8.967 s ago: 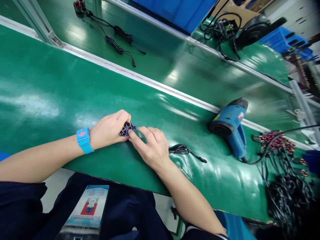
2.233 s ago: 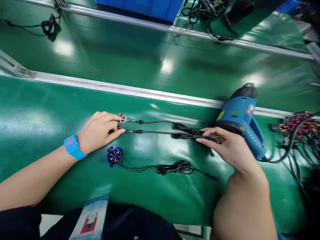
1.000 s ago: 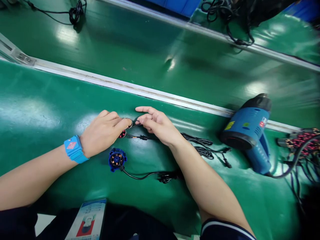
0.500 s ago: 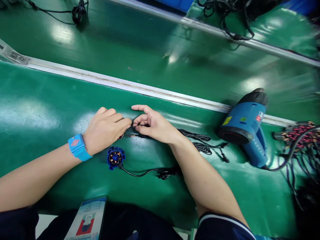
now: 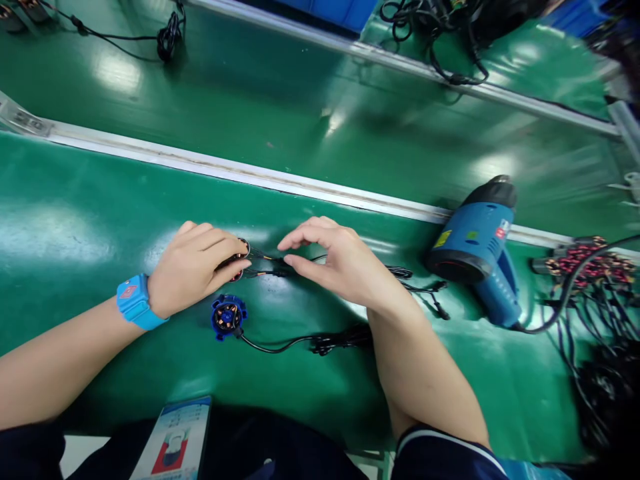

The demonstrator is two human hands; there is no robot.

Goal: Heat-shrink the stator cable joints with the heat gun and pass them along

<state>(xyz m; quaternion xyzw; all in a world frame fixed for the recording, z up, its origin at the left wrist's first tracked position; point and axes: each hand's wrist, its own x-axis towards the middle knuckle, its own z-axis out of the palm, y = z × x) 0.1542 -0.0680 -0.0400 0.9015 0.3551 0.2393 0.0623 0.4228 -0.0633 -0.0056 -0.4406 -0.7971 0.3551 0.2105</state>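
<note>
My left hand (image 5: 193, 265) curls over small wound motor stators (image 5: 244, 249), its fingers and thumb around them, and it partly hides them. Thin wires (image 5: 265, 256) lead from the stators to the right into black cables. Just right of those joints is my right hand (image 5: 335, 257), with thumb and fingers apart and nothing gripped between them. Black cable bundles (image 5: 400, 272) come out from behind that hand. Nearer to me lies a blue round motor part (image 5: 228, 317) with copper windings, its black cable (image 5: 280, 349) running right under my forearm.
A blue heat gun (image 5: 475, 247) stands on the right. Beyond it lies a pile of wound stators (image 5: 590, 263) with black cables. A pale metal rail (image 5: 250, 176) crosses the green bench. Further back are a coiled cable (image 5: 170, 37) and a blue bin (image 5: 340, 13).
My right hand has moved right, away from my left, and its thin black wire is out of its fingers. My left hand has shifted slightly left, showing the stators.
</note>
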